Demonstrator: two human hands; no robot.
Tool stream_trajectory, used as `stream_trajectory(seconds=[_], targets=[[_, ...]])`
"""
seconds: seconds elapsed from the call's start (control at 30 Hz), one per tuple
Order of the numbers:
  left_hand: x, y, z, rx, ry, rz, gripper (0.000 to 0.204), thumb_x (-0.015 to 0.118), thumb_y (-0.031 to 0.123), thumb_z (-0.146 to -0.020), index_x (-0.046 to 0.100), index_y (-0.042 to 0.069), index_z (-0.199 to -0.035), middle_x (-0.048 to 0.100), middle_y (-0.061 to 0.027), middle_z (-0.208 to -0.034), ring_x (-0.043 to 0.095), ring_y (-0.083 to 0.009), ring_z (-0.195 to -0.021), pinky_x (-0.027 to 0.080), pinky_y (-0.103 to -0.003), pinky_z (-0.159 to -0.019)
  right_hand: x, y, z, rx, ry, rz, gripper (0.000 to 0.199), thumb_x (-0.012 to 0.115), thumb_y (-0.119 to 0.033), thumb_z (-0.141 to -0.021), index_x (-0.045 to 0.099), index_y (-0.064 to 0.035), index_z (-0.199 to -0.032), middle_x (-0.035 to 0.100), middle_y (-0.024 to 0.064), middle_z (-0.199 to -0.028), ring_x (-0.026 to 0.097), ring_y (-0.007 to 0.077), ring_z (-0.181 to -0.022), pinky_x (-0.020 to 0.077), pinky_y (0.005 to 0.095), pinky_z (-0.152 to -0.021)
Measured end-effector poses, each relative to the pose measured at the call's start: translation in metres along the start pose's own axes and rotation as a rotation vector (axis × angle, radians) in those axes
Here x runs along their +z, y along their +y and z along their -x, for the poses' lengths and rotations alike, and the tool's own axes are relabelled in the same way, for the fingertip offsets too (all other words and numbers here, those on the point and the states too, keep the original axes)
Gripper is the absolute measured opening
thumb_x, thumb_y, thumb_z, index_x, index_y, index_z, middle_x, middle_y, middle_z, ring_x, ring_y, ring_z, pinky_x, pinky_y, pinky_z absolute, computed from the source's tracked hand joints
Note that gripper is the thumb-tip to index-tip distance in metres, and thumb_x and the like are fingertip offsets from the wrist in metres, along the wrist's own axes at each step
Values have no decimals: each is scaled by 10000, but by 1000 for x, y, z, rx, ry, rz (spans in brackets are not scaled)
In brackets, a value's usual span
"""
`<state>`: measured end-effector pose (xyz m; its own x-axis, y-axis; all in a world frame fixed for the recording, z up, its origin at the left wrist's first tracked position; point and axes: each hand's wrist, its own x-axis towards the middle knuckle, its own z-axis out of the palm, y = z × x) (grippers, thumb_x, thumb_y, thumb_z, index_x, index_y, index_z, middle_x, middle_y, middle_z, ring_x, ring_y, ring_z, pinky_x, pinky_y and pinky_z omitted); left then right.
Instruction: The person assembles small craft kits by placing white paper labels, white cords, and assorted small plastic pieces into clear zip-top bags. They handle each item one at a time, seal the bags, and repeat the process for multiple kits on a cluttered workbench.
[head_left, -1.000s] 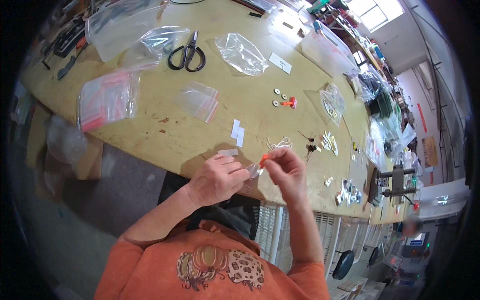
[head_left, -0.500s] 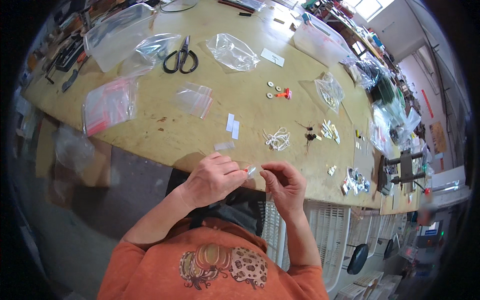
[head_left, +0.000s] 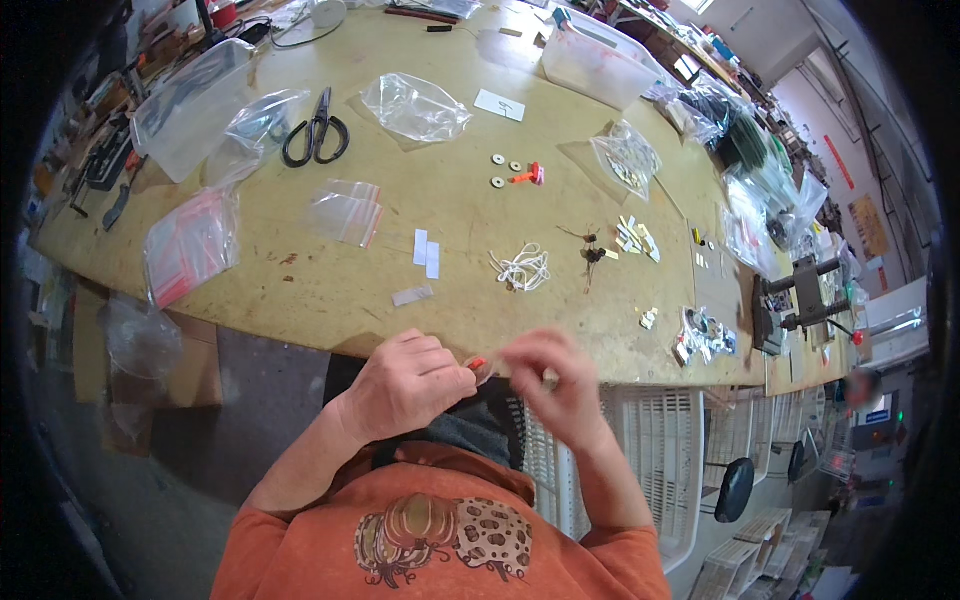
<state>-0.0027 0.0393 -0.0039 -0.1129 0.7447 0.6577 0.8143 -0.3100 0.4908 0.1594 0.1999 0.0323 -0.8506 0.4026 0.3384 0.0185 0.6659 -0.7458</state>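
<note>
My left hand is closed in a pinch at the table's front edge. From its fingertips sticks a small orange piece, with a bit of clear plastic beside it. Just to the right, my right hand is smeared by motion, its fingers bent toward the left hand; whether it holds anything does not show. Nearest on the table lie a clear strip, white paper strips and a tangle of white cord. Farther back are round washers and an orange-and-pink piece.
Black-handled scissors, zip bags and a clear bag lie at the left and back. Plastic bins stand behind. Small parts and a metal press are at the right. White baskets stand below the table.
My right hand has gone from a still pinch near the left fingertips to a fast, blurred motion. The left hand still grips the orange piece. The whole view has shifted a little.
</note>
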Motion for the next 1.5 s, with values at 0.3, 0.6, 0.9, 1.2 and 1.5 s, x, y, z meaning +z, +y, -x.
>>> stream_trajectory(seconds=[0.3, 0.6, 0.9, 1.2, 1.5], targets=[[19, -29, 6, -112, 63, 113, 124, 763, 68, -815, 640, 70, -831, 635, -70, -733, 617, -284, -686, 470, -386, -672, -5, 76, -71, 11, 70, 466, 87, 721, -121, -868, 740, -81, -943, 678, 104, -910, 672, 292, -785, 502, 395, -744], [19, -31, 8, -88, 90, 135, 139, 772, 70, -808, 639, 76, -847, 614, -66, -713, 616, -281, -678, 482, -391, -664, -16, 96, -83, 361, 125, -109, 88, 745, -52, -890, 720, -17, -967, 701, 33, -841, 630, 94, -745, 513, 254, -699], [14, -18, -3, -69, 115, 40, 151, 777, 137, -828, 631, 99, -838, 624, -26, -730, 632, -214, -700, 495, -352, -675, -26, 12, -50, 464, 23, -597, 55, 639, -68, -983, 616, -24, -961, 734, 92, -893, 469, 23, -523, 369, 193, -450], [12, -8, -4, 10, 99, -65, 160, 785, 138, -798, 645, 102, -867, 614, -11, -750, 616, -196, -721, 479, -338, -687, 14, -6, -5, -195, -94, 247, 242, 742, -14, -844, 662, -56, -1068, 718, 67, -957, 673, 204, -782, 481, 336, -657], [17, -5, -5, 81, 77, -59, 157, 791, 97, -766, 668, 96, -862, 611, -6, -737, 594, -190, -681, 459, -341, -659, 6, -8, 9, -320, -115, 568, 264, 718, -134, -786, 685, -125, -1048, 649, 70, -1254, 628, 235, -1114, 448, 397, -872]])
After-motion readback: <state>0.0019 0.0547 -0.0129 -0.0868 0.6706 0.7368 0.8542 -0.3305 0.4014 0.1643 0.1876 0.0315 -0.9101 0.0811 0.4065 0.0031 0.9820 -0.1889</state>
